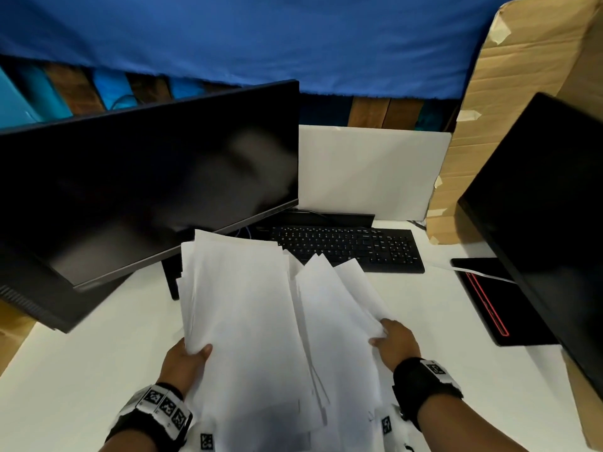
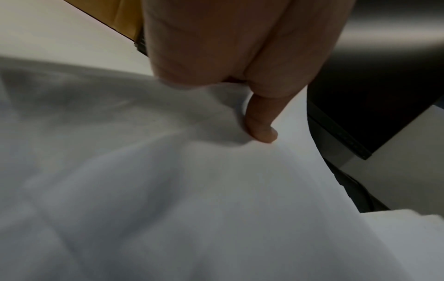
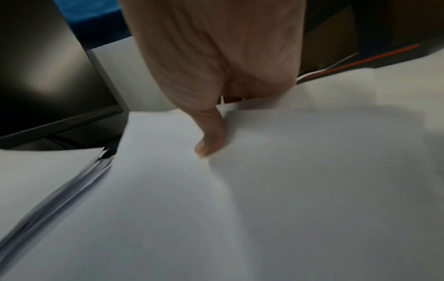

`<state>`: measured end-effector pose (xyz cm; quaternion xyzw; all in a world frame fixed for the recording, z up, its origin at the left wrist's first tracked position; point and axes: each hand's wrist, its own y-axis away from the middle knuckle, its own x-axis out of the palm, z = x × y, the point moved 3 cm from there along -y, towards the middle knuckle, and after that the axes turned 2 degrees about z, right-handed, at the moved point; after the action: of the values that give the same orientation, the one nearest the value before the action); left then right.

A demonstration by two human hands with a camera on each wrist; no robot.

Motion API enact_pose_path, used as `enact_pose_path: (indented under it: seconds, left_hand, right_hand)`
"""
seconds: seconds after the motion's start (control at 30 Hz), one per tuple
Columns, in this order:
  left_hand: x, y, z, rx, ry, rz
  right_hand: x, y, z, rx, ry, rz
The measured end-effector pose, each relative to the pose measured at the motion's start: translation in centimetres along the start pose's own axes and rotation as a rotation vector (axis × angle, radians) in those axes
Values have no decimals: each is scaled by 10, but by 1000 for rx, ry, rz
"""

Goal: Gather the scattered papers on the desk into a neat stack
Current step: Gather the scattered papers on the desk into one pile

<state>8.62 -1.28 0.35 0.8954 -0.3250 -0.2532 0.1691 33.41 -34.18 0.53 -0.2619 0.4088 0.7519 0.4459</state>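
Note:
A loose, fanned bundle of white papers (image 1: pixel 254 321) is held up over the white desk (image 1: pixel 98 370), its sheets skewed at different angles. My left hand (image 1: pixel 189 357) grips the bundle's left edge, thumb on top; in the left wrist view the thumb (image 2: pixel 261 129) presses on the top sheet of the papers (image 2: pixel 168 190). My right hand (image 1: pixel 393 340) grips the right-hand sheets at their right edge. In the right wrist view its thumb (image 3: pixel 211 136) lies on the papers (image 3: pixel 264 190). The fingers under the sheets are hidden.
A tilted black monitor (image 1: pixel 140 190) stands at the left, close behind the papers. A black keyboard (image 1: pixel 352 247) lies beyond them. A second monitor (image 1: pixel 548 223) and its red-striped base (image 1: pixel 489 305) are at the right. Cardboard (image 1: pixel 522 93) leans at the back right.

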Motion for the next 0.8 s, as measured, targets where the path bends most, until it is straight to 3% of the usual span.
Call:
enact_pose_path:
  seconds: [0.13,0.23,0.3,0.4,0.57,0.7,0.8]
  left_hand:
    - [7,-3,-20,24,-81,14]
    - [15,-18,-36,131,-280,71]
    - [22,-31,-43,208,-430,126]
    - [35,-46,-48,220,-687,205]
    - [42,-46,-55,159,-1100,207]
    - [45,-40,-59,169,-1191,182]
    - [45,-37,-53,161,-963,181]
  right_hand:
    - [-21,-3,-12,3,275,-88]
    - [-26,0,-25,92,333,-52]
    - [-22,3,-29,61,355,-21]
    - [-16,6,-32,6,333,3]
    - [-24,6,-33,17,102,6]
    - [-42,10,-25,0,94,-8]
    - [-78,14,-3,8,193,-204]
